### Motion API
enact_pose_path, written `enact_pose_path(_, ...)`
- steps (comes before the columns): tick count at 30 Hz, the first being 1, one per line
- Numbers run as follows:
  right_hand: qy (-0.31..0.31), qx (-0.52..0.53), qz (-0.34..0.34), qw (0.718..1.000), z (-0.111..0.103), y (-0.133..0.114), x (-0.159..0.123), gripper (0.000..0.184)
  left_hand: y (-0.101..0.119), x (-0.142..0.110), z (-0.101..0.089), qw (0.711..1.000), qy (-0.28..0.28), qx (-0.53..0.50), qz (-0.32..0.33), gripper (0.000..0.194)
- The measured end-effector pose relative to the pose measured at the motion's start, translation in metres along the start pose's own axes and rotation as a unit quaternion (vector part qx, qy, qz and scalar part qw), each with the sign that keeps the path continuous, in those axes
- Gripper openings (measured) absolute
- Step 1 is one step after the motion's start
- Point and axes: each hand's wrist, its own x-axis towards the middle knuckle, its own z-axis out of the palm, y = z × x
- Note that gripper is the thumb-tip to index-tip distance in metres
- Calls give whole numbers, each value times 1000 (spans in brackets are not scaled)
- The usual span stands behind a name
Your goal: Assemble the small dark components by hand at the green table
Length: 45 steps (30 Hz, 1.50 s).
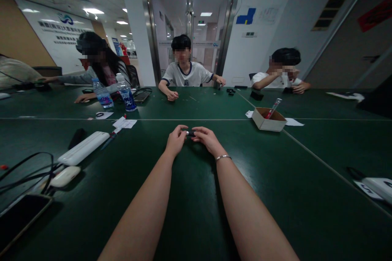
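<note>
A small black cylinder with a silver end (190,133) lies level between my two hands, just above or on the green table; its exact kind is too small to make out. My left hand (177,140) pinches the silver end at its fingertips. At the black end, the thumb and fingers of my right hand (208,138) are closed on it. A silver bracelet (223,157) circles my right wrist. Parts of the cylinder are covered by the fingertips.
An open cardboard box (269,124) with a red-and-clear tool stands to the right. On the left lie a white power bank (84,148), cables, a white case (65,176) and a phone (24,220). Two bottles (127,94) stand farther back. Several people sit across the table.
</note>
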Motion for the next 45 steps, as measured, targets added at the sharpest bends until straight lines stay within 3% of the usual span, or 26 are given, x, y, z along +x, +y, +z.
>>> enact_pose_path(15, 1, -7, -1, 1000, -1, 1, 1, 15, -2, 1, 1, 1000, -9, -4, -5, 26)
enact_pose_path(21, 0, -8, -3, 1000, -2, 2, 3, 16, -1, 1, 1, 1000, 15, -6, 11, 26)
enact_pose_path(29, -3, -17, -2, 1000, -1, 1, 2, 17, 0, 1, 1, 1000, -5, -26, -2, 26)
enact_pose_path(32, -24, -57, -5, 998, 0, 1, 2, 22, -2, 1, 2, 999, 5, -37, 3, 24)
enact_pose_path(35, -50, -165, -1, 985, 4, 5, 4, 23, -4, 2, 3, 999, 11, -34, 16, 22)
enact_pose_path(39, -19, -258, -31, 966, 10, 11, 4, 23, -12, 3, 6, 1000, -10, 4, 28, 26)
enact_pose_path(43, -24, -195, -45, 979, 12, 12, 2, 14, -16, 5, 11, 1000, -22, -11, -2, 33)
enact_pose_path(45, -26, -160, -44, 986, 12, 12, 1, 17, -3, 0, 9, 999, -26, 8, -19, 39)
